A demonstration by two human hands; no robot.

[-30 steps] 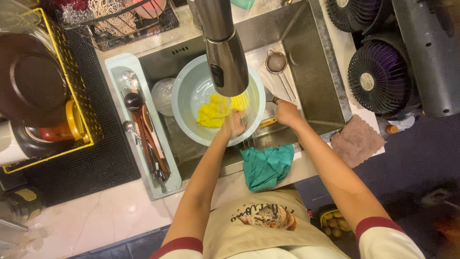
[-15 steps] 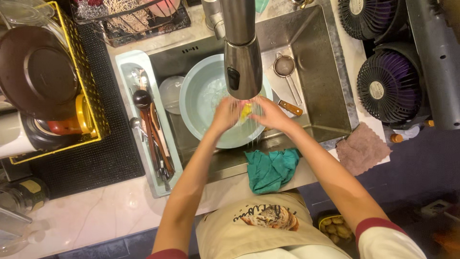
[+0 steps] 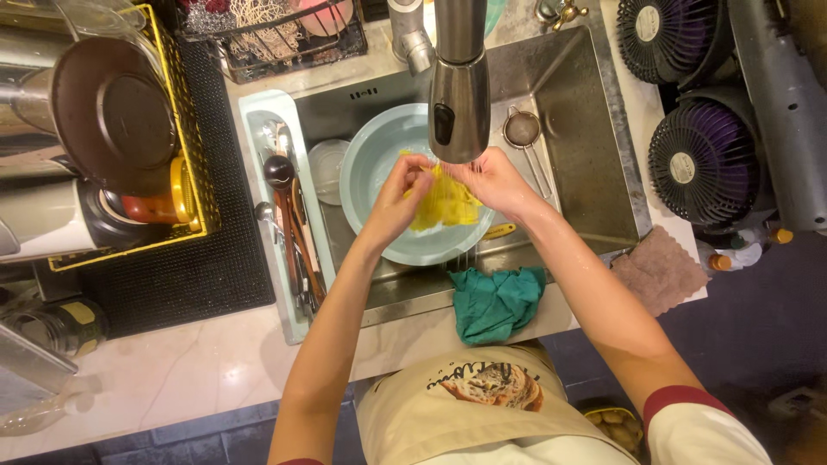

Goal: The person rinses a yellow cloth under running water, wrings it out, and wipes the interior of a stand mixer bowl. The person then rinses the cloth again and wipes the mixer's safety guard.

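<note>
- Yellow cloth (image 3: 446, 205): soft, wet, light; under the faucet head (image 3: 459, 108), over the pale blue basin (image 3: 366, 185).
- My left hand (image 3: 401, 196), right hand (image 3: 493, 181): fingers pinched on its upper edge, best hold.

We are standing at a pale stone counter (image 3: 189, 379) with a steel sink (image 3: 586, 164) set into it. A black mat (image 3: 215, 267) is lying on the counter, carrying a yellow rack (image 3: 194, 129). A teal cloth (image 3: 495, 301) is hanging over the sink's front edge, and a brown rag (image 3: 659, 271) is lying at its right corner. A dark jar (image 3: 65, 327), possibly glass, is standing left.
</note>
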